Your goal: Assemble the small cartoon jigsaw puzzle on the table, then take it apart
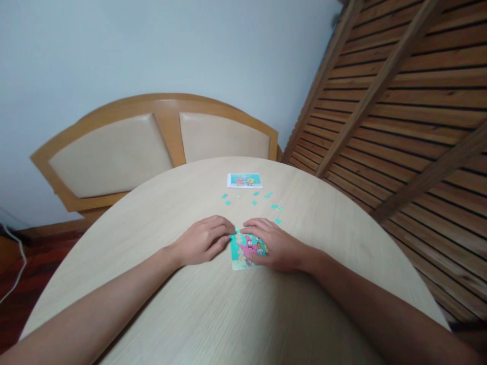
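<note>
Left hand (203,241) flat on the round table (152,284), fingers loosely curled, fingertips touching the puzzle's left edge. Partly assembled puzzle (245,251) between both hands, near table centre. Right hand (276,246) pressing flat on the puzzle's right side. Farther off, loose pieces (253,203) and reference picture (244,180).

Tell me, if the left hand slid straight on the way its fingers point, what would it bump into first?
The left hand points right, across the top edge of the puzzle, toward the right hand. Its fingertips are almost touching the right hand's fingertips, so it would probably meet those first, though the gap is hard to judge.
</note>
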### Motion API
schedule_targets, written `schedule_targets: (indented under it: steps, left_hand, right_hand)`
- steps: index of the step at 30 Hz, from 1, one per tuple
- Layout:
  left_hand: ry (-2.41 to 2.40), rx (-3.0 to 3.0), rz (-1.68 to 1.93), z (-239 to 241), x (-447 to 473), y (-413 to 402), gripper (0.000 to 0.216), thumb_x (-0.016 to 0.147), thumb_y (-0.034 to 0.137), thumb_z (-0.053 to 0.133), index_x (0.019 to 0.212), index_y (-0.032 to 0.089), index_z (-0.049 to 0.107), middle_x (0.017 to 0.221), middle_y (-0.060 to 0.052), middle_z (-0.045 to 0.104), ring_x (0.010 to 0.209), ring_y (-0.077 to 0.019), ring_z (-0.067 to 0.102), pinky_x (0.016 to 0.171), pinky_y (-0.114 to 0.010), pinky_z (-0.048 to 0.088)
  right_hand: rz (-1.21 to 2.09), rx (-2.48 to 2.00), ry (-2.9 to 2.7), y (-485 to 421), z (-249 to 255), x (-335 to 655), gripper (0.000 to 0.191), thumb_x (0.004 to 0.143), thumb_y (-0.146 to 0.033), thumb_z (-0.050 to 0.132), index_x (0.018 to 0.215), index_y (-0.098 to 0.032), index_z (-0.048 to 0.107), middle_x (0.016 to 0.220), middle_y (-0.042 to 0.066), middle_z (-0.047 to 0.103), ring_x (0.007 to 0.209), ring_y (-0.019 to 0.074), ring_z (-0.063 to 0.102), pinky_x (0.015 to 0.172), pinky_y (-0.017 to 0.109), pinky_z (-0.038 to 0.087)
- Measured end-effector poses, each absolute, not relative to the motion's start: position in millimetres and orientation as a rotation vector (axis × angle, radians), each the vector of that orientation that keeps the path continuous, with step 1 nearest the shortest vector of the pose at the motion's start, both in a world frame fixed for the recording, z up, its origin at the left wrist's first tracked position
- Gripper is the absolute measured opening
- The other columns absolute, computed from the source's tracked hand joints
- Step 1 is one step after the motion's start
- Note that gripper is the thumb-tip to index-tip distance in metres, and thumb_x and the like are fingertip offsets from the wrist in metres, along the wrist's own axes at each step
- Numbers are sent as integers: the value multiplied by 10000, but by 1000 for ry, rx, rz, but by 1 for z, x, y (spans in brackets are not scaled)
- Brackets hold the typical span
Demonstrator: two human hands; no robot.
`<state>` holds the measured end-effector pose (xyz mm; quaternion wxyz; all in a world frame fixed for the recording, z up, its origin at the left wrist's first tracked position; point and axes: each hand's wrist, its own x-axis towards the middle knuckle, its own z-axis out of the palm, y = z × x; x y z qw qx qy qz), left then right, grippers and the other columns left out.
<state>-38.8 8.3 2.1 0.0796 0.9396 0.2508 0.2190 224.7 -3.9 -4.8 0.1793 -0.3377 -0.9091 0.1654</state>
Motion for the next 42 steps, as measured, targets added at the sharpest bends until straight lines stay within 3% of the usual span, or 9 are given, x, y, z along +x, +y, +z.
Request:
schedule_targets:
  steps: [3,6,10,13,16,23,27,34,42]
  left_hand:
    - [1071,2748,720,-6,-39,16,325,1014,287,434,1277,183,594,1308,-125,620,1212,-244,585,1047,-425,498]
    - [1370,2753,560,-12,-39,30,438,1028,390,423,1362,126,530,1429,-154,547,1321,-269,515,1128,-423,430]
    - [1482,2798,408,-11,-33,56,485,1029,421,406,1421,143,469,1522,-144,469,1352,-297,482,1132,-449,403]
    - [1577,2764,376,-6,-26,75,446,1033,423,395,1379,167,512,1446,-136,552,1259,-309,547,1056,-468,445]
    - [1622,2734,364,-1,-23,85,390,1035,419,380,1194,182,647,1301,-116,652,1171,-299,585,990,-442,472]
    - [1694,2604,494,-1,-39,78,292,981,322,474,947,174,723,1079,-124,713,996,-267,640,870,-376,500]
    - [1686,2455,647,-7,-50,74,195,923,254,539,933,169,714,1003,-125,720,932,-270,655,814,-384,506]
    - [1390,2143,931,-18,-55,63,171,868,236,599,1006,146,645,915,-69,722,817,-176,678,761,-308,539]
    - [1025,1914,1053,-19,-24,30,288,888,271,614,1133,134,550,965,-101,721,883,-172,705,801,-324,575]
  right_hand:
    - [480,-964,-2570,-4,-5,225,564,872,-463,684,1342,-163,595,1388,155,561,1310,297,484,1118,460,388]
    - [476,-969,-2558,-4,-5,225,564,863,-457,697,1331,-156,602,1384,157,567,1313,298,486,1120,458,388]
    - [468,-951,-2550,-3,-6,224,561,875,-477,682,1324,-153,594,1371,149,584,1301,297,497,1116,465,390]
    - [470,-921,-2522,-3,-6,225,530,910,-499,639,1318,-165,580,1354,136,600,1275,283,515,1106,459,400]
    - [486,-927,-2494,-2,-5,228,546,920,-525,623,1323,-160,561,1360,144,594,1270,282,521,1096,451,413]
    - [488,-942,-2488,-1,-3,229,534,923,-518,626,1319,-166,563,1362,151,592,1271,288,523,1090,459,421]
    - [479,-947,-2508,-1,-3,228,549,919,-540,622,1317,-164,575,1369,157,591,1276,293,522,1100,469,409]
    - [471,-954,-2506,0,-5,229,545,919,-513,635,1330,-162,561,1394,159,574,1303,293,510,1107,472,405]
    - [439,-1018,-2307,-2,-2,223,296,931,-287,625,1213,-198,632,1230,101,691,1176,257,608,1036,456,459]
